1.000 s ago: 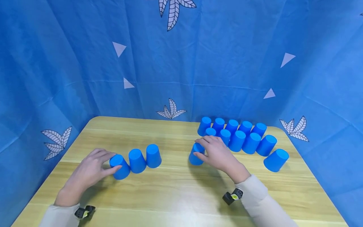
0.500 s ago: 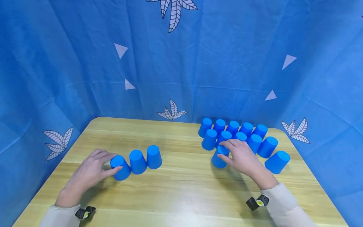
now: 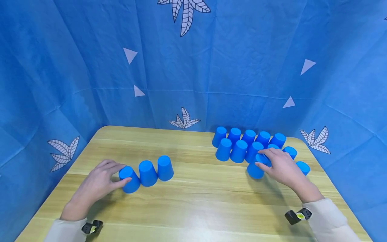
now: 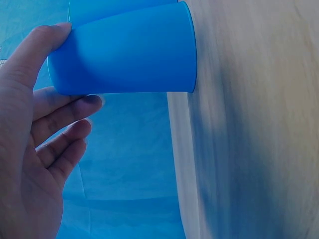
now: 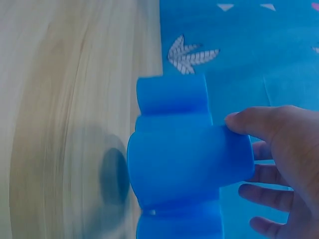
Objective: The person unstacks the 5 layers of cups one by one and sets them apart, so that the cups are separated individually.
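Observation:
At the left of the table, my left hand (image 3: 98,185) pinches the top of an upside-down blue cup (image 4: 124,52) between thumb and fingers. That cup is the nearest of three in a slanting row; a middle cup (image 3: 147,174) and a far cup (image 3: 165,168) stand beside it. On the right, my right hand (image 3: 282,168) grips another upside-down blue cup (image 5: 187,159) near its closed end. The gripped cup (image 3: 255,170) is in front of a group of blue cups, partly covering them in the right wrist view. Whether its rim touches the table is unclear.
Two rows of upside-down blue cups (image 3: 223,150) stand at the back right of the wooden table (image 3: 193,201). One more cup (image 3: 303,167) shows partly behind my right hand. A blue patterned cloth (image 3: 193,67) hangs around the table's back and sides.
My right hand has carried its cup rightward along the front of the cup rows. My left hand stays on the leftmost cup, and the three left cups keep their places.

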`<state>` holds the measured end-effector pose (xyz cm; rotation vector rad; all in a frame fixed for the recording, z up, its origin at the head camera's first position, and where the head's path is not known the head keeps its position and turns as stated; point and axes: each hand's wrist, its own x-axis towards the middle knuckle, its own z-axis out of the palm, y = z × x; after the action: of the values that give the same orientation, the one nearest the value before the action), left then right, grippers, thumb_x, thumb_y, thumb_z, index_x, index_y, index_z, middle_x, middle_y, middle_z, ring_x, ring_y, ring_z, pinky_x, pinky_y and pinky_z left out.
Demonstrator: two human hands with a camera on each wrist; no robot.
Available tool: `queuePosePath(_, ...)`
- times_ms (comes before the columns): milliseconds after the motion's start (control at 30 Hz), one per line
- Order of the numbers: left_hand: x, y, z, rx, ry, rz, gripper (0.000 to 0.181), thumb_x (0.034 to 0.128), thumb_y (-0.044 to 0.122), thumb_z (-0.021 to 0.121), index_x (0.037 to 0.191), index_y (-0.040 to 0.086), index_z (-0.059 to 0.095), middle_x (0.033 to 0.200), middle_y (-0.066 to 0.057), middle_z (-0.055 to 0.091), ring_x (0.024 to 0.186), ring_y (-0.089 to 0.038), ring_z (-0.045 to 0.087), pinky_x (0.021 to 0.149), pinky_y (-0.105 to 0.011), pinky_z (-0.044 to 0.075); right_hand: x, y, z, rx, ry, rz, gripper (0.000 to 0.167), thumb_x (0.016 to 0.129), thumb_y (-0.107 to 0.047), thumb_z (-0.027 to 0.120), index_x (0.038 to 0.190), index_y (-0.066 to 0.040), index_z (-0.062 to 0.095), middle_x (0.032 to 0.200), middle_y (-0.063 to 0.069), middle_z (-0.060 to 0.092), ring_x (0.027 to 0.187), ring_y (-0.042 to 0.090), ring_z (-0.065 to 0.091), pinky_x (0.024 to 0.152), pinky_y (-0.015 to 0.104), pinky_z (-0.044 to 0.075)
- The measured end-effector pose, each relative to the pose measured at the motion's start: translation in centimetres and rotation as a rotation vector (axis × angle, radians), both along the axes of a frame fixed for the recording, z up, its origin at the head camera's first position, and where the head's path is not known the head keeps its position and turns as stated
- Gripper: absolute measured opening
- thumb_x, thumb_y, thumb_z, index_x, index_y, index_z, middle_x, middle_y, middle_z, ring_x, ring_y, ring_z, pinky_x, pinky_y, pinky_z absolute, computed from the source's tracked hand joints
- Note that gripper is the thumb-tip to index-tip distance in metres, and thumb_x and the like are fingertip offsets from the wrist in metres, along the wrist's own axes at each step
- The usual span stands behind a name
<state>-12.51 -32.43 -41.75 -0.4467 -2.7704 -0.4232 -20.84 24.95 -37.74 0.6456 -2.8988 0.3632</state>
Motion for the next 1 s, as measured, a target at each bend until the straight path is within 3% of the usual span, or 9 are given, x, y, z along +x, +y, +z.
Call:
queuePosePath(533,-0.1,-0.1,-0.3,-0.002,0.040,-0.024,0.050,0.0792,0.037,0.080,0.110,-0.001,0.071,0.104,-0.014,0.067,0.100,-0.034,0.058,0.088,-0.051,0.050,-0.4,5.5,-0.5,0.048,0.002,-0.033,0.049,0.089,-0.029,0.072,0.124,0.003,0.061,0.116,0.027,0.061,0.109,0.049,0.055,0.088,0.068,0.043)
queuePosePath(1000,-0.1,-0.1,-0.2,0.000,0.045,-0.020,0.049,0.0784,0.036,0.081,0.110,-0.001,0.072,0.104,-0.014,0.068,0.101,-0.034,0.058,0.087,-0.052,0.050,0.0,7.1,-1.1,0.089,-0.024,-0.051,0.050,0.087,-0.030,0.073,0.123,0.004,0.061,0.117,0.029,0.062,0.109,0.053,0.054,0.086,0.069,0.043)
